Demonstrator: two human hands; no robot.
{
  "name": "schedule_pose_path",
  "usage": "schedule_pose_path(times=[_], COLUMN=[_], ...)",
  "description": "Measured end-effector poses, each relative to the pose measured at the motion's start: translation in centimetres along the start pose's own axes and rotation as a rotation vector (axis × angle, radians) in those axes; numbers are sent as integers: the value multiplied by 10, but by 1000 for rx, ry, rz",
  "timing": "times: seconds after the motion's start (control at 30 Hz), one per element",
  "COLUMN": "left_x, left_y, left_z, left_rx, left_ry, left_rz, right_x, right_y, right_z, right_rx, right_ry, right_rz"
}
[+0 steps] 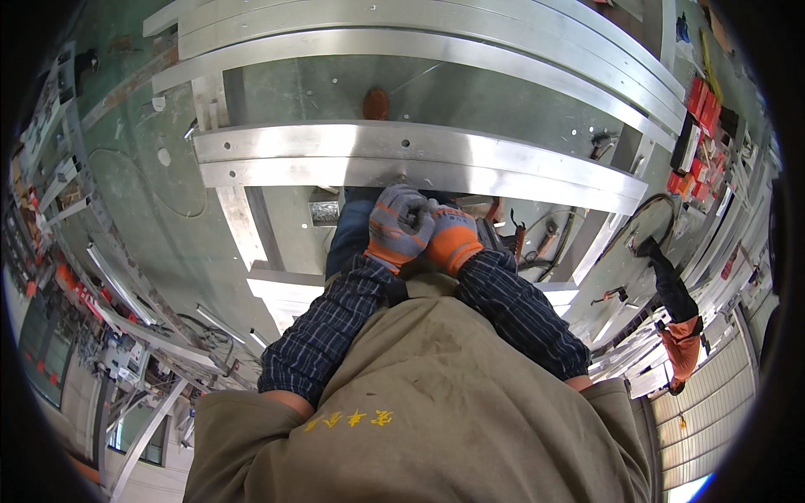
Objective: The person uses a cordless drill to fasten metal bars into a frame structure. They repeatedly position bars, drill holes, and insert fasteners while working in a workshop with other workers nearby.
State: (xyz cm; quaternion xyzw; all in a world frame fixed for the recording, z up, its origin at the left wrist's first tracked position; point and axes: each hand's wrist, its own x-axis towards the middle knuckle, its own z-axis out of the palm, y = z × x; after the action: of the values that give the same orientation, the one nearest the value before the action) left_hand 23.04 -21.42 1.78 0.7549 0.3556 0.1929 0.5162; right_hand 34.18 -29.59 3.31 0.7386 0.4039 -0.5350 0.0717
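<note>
My left hand (398, 225), in a grey and orange work glove, has its fingers curled close to the front edge of a pair of shiny metal bars (302, 146). Beside it, my right hand (454, 234) in a matching glove meets the left at the fingertips. Whether a small thing sits between the fingers is hidden. Just beyond my left hand, a small hole or fitting (402, 178) shows in the near bar's side. More round holes pierce the bars, one at the middle (405, 143). Both forearms wear dark checked sleeve covers (330, 324).
Wider metal profiles (402, 47) lie across supports farther off. On the floor below are an open box of small metal parts (324, 209), a cable and tools (548, 242). Red boxes (704, 107) are stacked at right. Another person (679, 320) in orange stands farther right.
</note>
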Motion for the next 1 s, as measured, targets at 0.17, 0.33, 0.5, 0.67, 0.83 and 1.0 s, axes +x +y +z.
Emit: schedule_pose_path(times=[0.17,0.33,0.5,0.67,0.83,1.0], left_x=[-3,-3,-1,2,2,-6], left_y=[-2,-2,0,4,7,3], left_z=[4,6,5,7,5,8], left_rx=[-45,-29,-48,-22,-28,-16], left_ry=[69,88,82,76,61,68], left_rz=[-34,-45,-65,-33,2,16], right_x=[12,14,10,15,4,2], right_y=[2,2,-2,8,5,7], right_z=[-11,-18,-25,-13,-19,-4], right_rx=[-86,-140,-166,-213,-150,-151], right_ry=[-106,-112,-46,-87,-59,12], right_rz=[-13,-19,-44,-15,-18,-16])
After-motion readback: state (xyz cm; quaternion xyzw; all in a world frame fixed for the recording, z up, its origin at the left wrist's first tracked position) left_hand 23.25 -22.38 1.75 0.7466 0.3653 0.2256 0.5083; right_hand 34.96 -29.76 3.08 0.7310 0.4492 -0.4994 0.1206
